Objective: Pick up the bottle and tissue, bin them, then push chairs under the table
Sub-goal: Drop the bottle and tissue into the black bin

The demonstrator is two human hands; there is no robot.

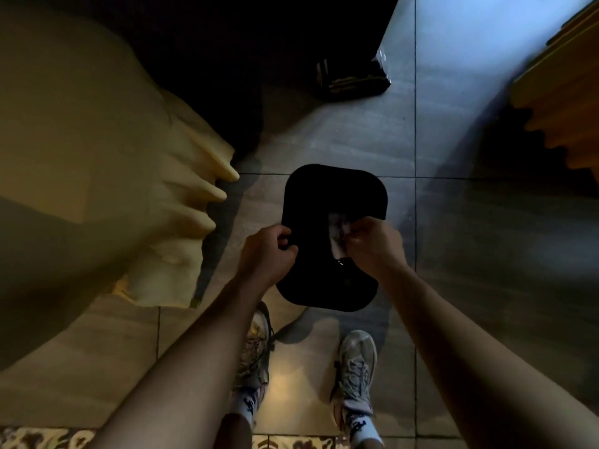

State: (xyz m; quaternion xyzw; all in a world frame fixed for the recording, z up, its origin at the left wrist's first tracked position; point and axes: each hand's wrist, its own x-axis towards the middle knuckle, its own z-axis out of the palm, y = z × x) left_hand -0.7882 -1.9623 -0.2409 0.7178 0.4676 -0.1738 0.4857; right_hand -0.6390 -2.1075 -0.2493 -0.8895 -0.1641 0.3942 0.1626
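A black bin (334,189) with rounded corners stands on the tiled floor straight below me. My right hand (372,244) hovers over its opening, fingers pinched on a crumpled white tissue (337,231) that hangs above the dark inside. My left hand (269,251) sits at the bin's left rim, fingers curled; whether it grips the rim or something small is too dark to tell. No bottle shows in the dim light.
A pale yellow draped cloth (113,157) fills the left side. A dark box-like object (353,76) lies on the floor behind the bin. Wooden furniture (567,92) juts in at the upper right. My two sneakers (356,364) stand just before the bin.
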